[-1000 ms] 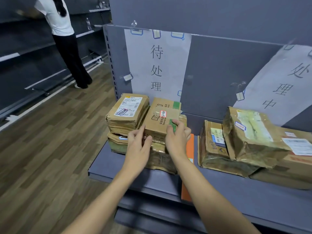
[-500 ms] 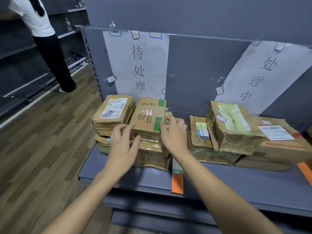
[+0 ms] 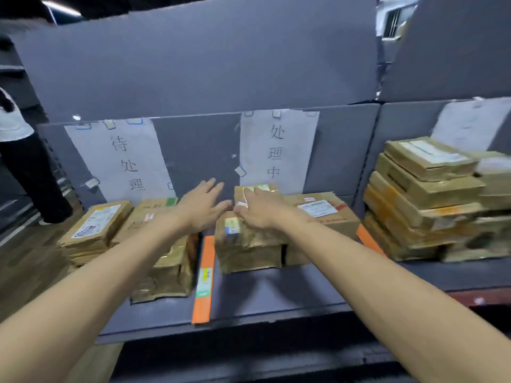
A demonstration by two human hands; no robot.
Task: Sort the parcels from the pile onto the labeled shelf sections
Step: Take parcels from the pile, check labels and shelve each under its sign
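Brown parcels lie on a grey shelf point(image 3: 276, 297) split by orange divider strips point(image 3: 204, 280). The left section, under a paper label point(image 3: 121, 158), holds a stack of flat envelopes point(image 3: 94, 230) and a stack of boxes point(image 3: 163, 261). The middle section, under a second label point(image 3: 276, 150), holds a taped box point(image 3: 246, 250) and a wide box point(image 3: 326, 214). My left hand point(image 3: 203, 203) hovers empty with fingers spread above the divider. My right hand point(image 3: 260, 208), also empty with fingers apart, is over the taped box. A tall parcel pile point(image 3: 425, 203) stands on the right.
A person in a white top and black trousers point(image 3: 25, 172) stands at the far left beside other shelving. Wooden floor point(image 3: 25, 266) runs along the left. A second orange strip point(image 3: 367, 239) separates the middle section from the pile. A grey back panel rises behind the parcels.
Both hands have let go of the small box on the left stack and moved right, toward the middle section. The view has swung right, bringing the tall pile into sight.
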